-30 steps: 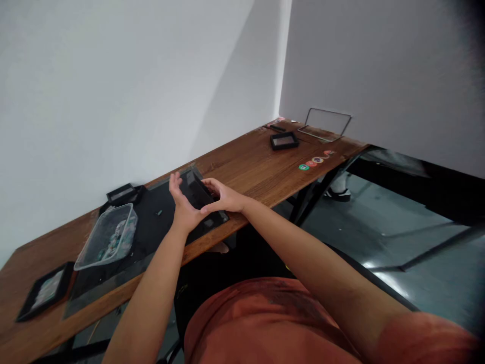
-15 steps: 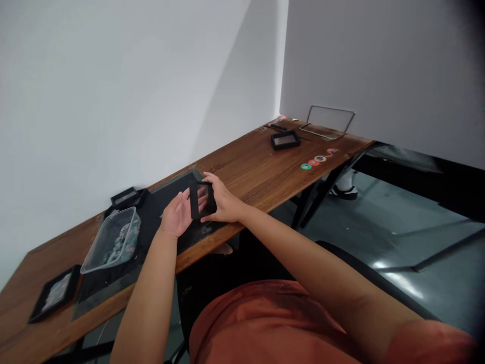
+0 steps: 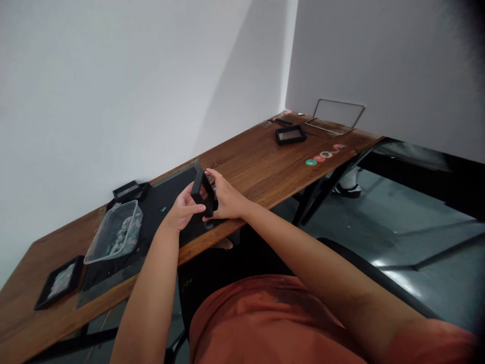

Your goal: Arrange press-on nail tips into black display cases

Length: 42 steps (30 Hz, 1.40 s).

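Note:
Over the front edge of the black mat (image 3: 170, 189), both hands hold a black box-like frame (image 3: 203, 192) with a see-through middle, tilted up on its side. My left hand (image 3: 184, 210) grips its left side, the thumb lying across the lower corner and the fingers mostly hidden behind. My right hand (image 3: 226, 198) holds the right side, its fingertips at the top and its thumb near the bottom. To the left, a clear plastic tub (image 3: 94, 242) of small green and whitish pieces sits on the mat. A small green piece (image 3: 162, 209) lies beside the left hand.
Black frames (image 3: 129, 192) are stacked behind the tub. Another with pale contents (image 3: 62, 280) lies at the front left. Farther right on the wooden table (image 3: 250, 172) are a black frame (image 3: 291, 135), round stickers (image 3: 319, 158) and a wire stand (image 3: 335, 117) by the wall.
My left hand has closed from an open palm onto the frame, its thumb now on the front. The frame has turned more edge-on. The view has shifted slightly.

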Available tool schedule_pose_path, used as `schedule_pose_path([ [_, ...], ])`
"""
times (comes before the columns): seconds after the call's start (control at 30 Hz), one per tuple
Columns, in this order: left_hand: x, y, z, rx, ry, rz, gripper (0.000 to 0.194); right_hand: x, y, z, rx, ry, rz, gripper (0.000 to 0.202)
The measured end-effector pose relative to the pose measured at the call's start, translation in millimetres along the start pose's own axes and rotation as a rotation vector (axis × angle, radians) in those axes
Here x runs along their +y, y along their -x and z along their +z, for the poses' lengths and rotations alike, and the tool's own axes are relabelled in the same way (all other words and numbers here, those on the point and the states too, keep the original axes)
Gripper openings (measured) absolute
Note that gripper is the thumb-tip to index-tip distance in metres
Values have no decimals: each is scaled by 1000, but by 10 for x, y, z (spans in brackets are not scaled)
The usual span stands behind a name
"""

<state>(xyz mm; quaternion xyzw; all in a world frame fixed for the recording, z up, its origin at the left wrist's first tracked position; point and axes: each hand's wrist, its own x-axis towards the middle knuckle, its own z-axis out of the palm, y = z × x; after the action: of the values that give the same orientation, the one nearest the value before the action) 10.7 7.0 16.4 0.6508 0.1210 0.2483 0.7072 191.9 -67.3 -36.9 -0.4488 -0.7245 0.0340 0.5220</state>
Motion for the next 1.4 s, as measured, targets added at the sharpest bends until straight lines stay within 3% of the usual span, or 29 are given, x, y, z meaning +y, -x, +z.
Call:
schedule_pose_path([
  [0.17,-105,-31,-107,42,-97,41,42,-66,-20,-63,-168,-319,225,156],
  [0.27,-189,-49,-172,81,-154,35,41,-79,-31,-91,-208,-489,325,135],
  [0.37,-239,-63,-202,98,-201,29,41,-52,-37,-96,-190,-532,370,111],
  [0.57,-234,-58,-194,84,-262,25,40,-25,-49,-119,-163,-570,419,93],
  [1.1,-218,-74,-188,23,-252,68,38,-31,-130,-249,-225,-715,458,73],
  [1.4,-131,-47,-174,34,-74,2,39,-84,-137,-256,-37,-804,595,53],
])
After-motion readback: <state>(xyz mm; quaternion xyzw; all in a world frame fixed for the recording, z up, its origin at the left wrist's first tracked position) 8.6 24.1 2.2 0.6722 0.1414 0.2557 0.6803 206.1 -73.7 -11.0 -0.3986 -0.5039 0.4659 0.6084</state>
